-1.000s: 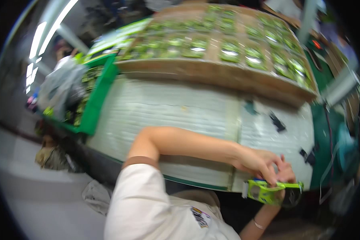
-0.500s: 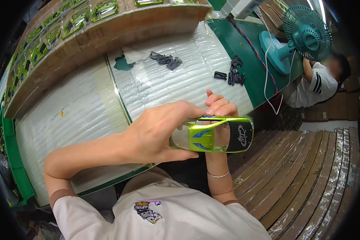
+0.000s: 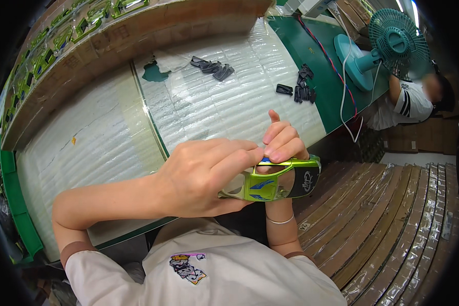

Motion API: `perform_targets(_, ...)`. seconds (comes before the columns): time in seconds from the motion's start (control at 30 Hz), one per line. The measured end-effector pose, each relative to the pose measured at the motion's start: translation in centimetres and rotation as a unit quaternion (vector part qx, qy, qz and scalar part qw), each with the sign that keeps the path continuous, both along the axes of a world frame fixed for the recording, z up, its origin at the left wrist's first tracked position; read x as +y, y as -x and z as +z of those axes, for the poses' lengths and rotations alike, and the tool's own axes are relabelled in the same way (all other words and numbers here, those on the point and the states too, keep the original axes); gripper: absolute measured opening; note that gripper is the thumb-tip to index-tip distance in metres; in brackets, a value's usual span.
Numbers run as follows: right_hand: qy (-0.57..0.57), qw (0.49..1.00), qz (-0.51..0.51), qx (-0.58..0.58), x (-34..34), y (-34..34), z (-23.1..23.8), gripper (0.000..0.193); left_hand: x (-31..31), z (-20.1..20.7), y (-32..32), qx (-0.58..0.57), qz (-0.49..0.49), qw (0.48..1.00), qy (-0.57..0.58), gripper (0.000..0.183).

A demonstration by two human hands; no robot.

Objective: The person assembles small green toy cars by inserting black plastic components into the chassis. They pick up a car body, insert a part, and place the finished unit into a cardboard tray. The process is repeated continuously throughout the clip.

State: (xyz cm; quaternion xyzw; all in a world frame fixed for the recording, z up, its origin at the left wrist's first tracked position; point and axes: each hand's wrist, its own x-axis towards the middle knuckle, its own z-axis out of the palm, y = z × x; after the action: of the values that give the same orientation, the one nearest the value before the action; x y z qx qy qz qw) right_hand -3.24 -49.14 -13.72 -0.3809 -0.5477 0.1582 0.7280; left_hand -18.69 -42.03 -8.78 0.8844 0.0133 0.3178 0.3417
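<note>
Both hands, left (image 3: 204, 176) and right (image 3: 283, 143), pinch the green toy car shell (image 3: 275, 178), lengthwise left-right, nose seemingly right.

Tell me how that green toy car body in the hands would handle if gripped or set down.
The green toy car body looks like a thin hollow shell, so probably light and slightly flexible. Its glossy painted surface may be slippery; both the left hand and right hand hold it. With no wheels visible, it likely would not roll on the white padded table.

A shiny green plastic toy car body (image 3: 275, 181) with blue marks and a black end, lying sideways, held up near the chest.
</note>
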Motion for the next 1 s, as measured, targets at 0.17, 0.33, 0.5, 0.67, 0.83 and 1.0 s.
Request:
perform_targets(0.17,0.023,1.000,-0.004,0.009,-0.66,0.02,-0.07,0.034,-0.45,0.35,-0.10,0.003,0.010,1.000,0.020,0.059)
perform_targets(0.33,0.018,0.999,0.029,0.039,-0.27,-0.38,0.04,0.031,-0.21,0.41,-0.20,0.012,0.005,0.998,0.059,0.057)
perform_targets(0.5,0.010,0.989,0.074,0.127,-0.16,0.35,0.28,0.025,-0.19,0.44,-0.23,-0.002,0.011,0.998,0.062,0.054)
perform_targets(0.67,-0.006,0.987,0.095,0.130,-0.12,0.17,-0.06,0.019,-0.16,0.49,-0.13,0.010,0.017,0.998,0.055,0.055)
perform_targets(0.83,0.003,0.996,0.065,0.059,-0.45,-0.07,0.19,0.017,-0.34,0.51,-0.01,0.016,0.009,0.999,0.047,0.054)
perform_targets(1.0,0.034,0.996,0.067,0.040,-0.99,-0.41,0.53,0.017,-0.41,0.51,0.04,0.028,-0.002,0.999,0.046,0.054)
